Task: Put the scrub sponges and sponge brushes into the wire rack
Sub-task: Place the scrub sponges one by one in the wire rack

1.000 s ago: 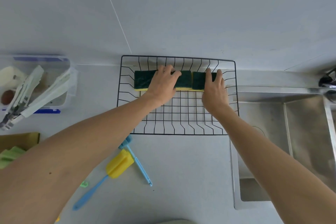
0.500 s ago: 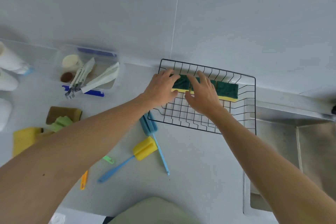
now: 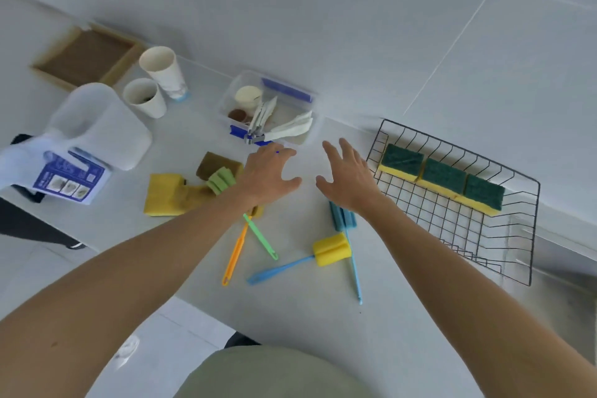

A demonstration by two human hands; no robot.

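Three green-and-yellow scrub sponges [image 3: 442, 180] lie in a row along the far side of the black wire rack [image 3: 504, 255] at the right. My left hand [image 3: 269, 176] and my right hand [image 3: 349, 176] hover open over the counter left of the rack, holding nothing. Below them lie a yellow-headed sponge brush with a blue handle [image 3: 331, 249], a blue sponge brush [image 3: 343, 220], an orange-handled brush [image 3: 236, 250] and a green-handled brush [image 3: 261, 237]. A green sponge head [image 3: 221, 180], a yellow sponge [image 3: 163, 194] and a brown sponge [image 3: 216, 163] sit under my left forearm.
A clear plastic box [image 3: 268, 110] with utensils stands by the wall. Two paper cups [image 3: 161, 73], a white jug [image 3: 100, 129], a printed leaflet [image 3: 69, 179] and a wooden tray [image 3: 87, 55] occupy the left. The counter's front edge runs below the brushes.
Both hands have left the sponges in the rack and moved left over the counter. The view has swung left, bringing the cups, jug and tray into sight.
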